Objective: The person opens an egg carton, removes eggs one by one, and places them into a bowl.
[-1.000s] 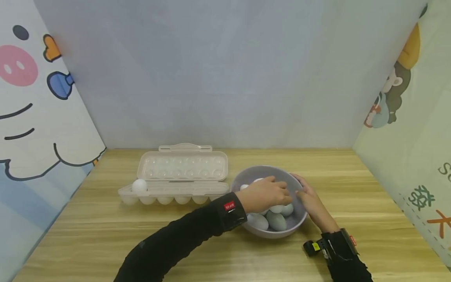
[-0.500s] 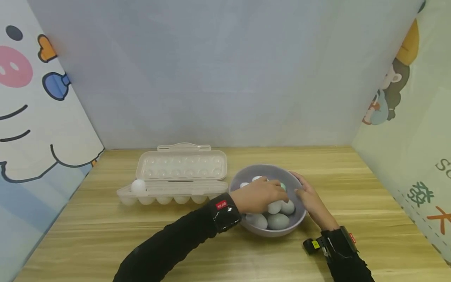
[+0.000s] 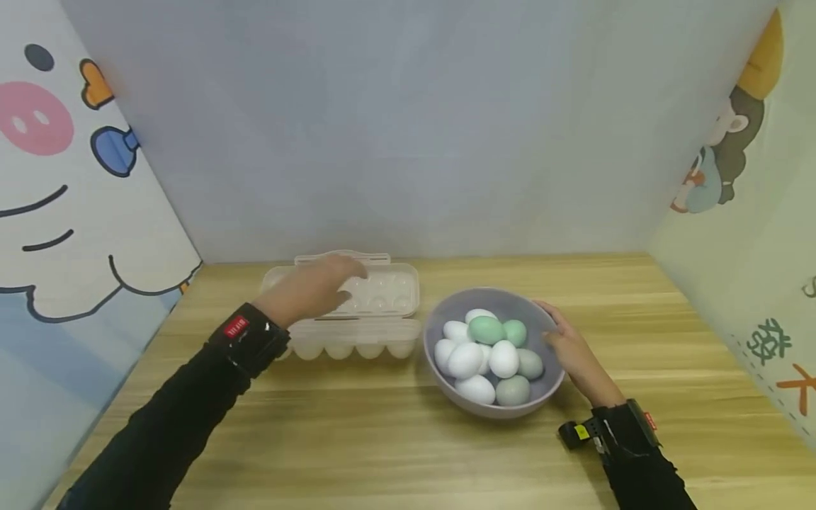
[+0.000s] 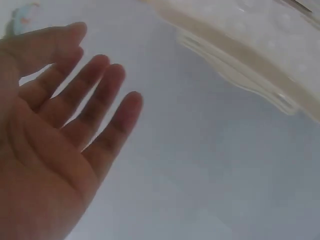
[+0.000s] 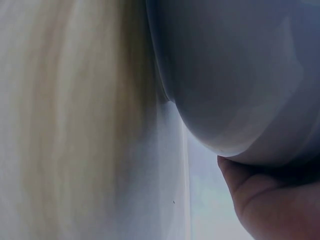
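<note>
My left hand is raised in front of the clear plastic egg carton, whose lid stands open behind its tray. In the left wrist view the palm and spread fingers hold nothing, with the carton's lid off to the upper right. Hand and wrist hide the carton's left end. My right hand grips the right rim of the grey-purple bowl, thumb on the inner side. In the bowl lie several white eggs, green eggs and grey-green eggs.
Carton and bowl stand side by side on a wood-grain table. A plain grey backdrop rises behind the table. Printed cartoon panels flank it, one at the left and one at the right.
My left hand has left the bowl and moved leftward to the carton, uncovering the eggs. The right hand keeps its hold on the bowl's rim.
</note>
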The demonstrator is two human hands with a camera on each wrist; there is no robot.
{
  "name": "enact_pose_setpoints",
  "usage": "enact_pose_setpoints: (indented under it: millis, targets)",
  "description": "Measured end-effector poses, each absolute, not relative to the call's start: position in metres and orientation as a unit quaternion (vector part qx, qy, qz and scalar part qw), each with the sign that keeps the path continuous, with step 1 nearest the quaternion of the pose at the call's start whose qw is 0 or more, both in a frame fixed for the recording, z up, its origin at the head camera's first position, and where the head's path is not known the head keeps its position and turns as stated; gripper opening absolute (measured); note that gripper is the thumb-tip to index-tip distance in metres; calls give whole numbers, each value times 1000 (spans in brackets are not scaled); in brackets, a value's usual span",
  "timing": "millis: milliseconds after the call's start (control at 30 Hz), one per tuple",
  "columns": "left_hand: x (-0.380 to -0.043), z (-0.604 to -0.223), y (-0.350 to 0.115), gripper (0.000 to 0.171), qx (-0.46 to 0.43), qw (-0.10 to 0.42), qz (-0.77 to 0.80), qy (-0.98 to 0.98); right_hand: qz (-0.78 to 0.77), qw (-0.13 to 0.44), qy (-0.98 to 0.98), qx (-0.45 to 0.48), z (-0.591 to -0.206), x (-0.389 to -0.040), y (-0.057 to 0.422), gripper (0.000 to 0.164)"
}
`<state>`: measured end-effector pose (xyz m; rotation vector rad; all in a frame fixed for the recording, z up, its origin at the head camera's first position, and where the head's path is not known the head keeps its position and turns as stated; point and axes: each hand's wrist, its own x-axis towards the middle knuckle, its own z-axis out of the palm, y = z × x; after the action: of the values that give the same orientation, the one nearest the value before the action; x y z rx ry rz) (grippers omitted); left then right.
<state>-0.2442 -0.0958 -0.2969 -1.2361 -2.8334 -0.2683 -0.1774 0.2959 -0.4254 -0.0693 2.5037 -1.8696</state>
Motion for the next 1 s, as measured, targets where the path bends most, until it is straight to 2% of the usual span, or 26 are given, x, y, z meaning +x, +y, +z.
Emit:
enact_pose_setpoints:
  millis: [233, 467, 600, 1000]
  targets:
    - [-280, -331, -175, 30, -220, -118, -14, -968, -606, 14, 796, -6, -426, -171, 301, 59]
    - [-292, -367, -216, 28, -127, -221, -60, -965, -613, 9, 790, -14, -430, -169, 297, 58]
    - [-289, -372, -223, 30, -109, -225, -92, -964, -610, 14, 792, -16, -429, -168, 294, 59]
    - [-293, -374, -234, 37, -145, -161, -91, -972, -604, 5, 797, -23, -420, -171, 293, 58]
